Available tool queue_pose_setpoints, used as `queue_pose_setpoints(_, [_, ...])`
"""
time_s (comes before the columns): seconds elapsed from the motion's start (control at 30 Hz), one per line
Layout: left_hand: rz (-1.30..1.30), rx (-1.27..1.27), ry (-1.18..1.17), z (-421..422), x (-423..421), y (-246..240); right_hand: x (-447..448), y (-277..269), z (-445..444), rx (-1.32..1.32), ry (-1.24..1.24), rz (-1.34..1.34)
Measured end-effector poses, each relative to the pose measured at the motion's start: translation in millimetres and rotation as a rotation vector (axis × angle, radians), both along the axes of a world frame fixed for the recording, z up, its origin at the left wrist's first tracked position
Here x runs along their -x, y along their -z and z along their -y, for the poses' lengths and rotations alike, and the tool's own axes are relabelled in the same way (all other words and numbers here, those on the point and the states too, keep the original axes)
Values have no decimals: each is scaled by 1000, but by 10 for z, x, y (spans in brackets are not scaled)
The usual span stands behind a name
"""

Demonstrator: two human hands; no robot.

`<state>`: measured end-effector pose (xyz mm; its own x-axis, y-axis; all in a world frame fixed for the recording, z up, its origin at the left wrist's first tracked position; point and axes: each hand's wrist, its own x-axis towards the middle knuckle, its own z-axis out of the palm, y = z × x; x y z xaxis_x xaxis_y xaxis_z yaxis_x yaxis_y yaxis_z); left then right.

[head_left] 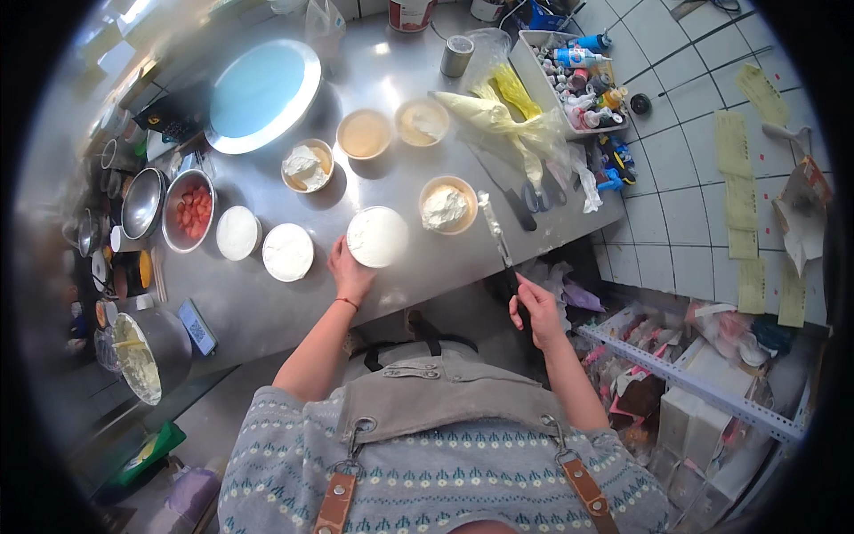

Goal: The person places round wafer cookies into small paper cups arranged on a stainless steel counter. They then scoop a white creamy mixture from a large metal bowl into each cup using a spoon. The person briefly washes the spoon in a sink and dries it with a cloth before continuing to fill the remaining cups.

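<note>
My left hand [351, 272] grips the near left side of a round tub [378, 237] filled to the rim with smooth white cream. In my right hand [536, 308] is the black handle of an icing spatula [494, 225], its blade smeared with cream, off to the tub's right. Between them sits a tub with a heap of cream [446, 205] on a pale base. Farther back are another heaped tub [307, 166], a tub with a bare tan surface [364, 134] and one partly smeared with cream [421, 122]. Two smooth-topped tubs [238, 233] [287, 251] stand to the left.
A steel bowl of cut red fruit [193, 211], a turntable [265, 97] and a phone [197, 326] are leftward. Rightward lie piping bags [490, 117], a knife [519, 209], scissors [535, 198] and a bin of bottles [572, 83]. A cream-coated mixing bowl [152, 357] stands near left.
</note>
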<state>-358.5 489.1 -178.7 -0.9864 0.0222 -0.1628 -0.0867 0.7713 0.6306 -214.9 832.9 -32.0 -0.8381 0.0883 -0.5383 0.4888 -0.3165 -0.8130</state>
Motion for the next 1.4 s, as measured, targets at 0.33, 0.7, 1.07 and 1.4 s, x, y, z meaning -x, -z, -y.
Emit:
queue_pose_setpoints(0.33, [294,-652,-258,-291,-540,-348,297,427,-34,95,130,-6])
queue_pose_setpoints(0.7, [860,-848,-67,-1426,1293,-1116,1116,1125,396,117,275,-104])
queue_pose_setpoints(1.07, [872,-1178,269,-666,871,-1578,1363,-199,396,199,90,-257])
queue_pose_setpoints(1.4, [505,-2000,78,229,198,-1866,1350,-1222,742,87,-339,-380])
